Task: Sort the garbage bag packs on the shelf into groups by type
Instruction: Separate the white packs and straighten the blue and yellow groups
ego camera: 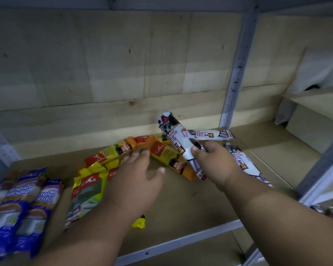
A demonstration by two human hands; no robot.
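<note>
Shelf (181, 204) has bare board just below both sets of fingers, the back wall (104, 73) beyond them. Right hand (211, 162) wraps a white drawstring pack (178, 140), thumb on top; two more lie right of it, so set it parallel there. Left hand (135, 173), fingers spread, touches the orange-yellow packs (161, 152); blue packs (23, 200) sit far left.

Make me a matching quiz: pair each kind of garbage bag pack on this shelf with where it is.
Things:
1. blue singlet handle packs
2. yellow Casa packs
3. orange Casa pack
4. white draw string pack

Places:
A. gripped in the right hand
B. lying just left of the held pack
C. far left of the shelf
D. under the left hand, left of centre

Pairs: 1-C, 2-D, 3-B, 4-A
</note>
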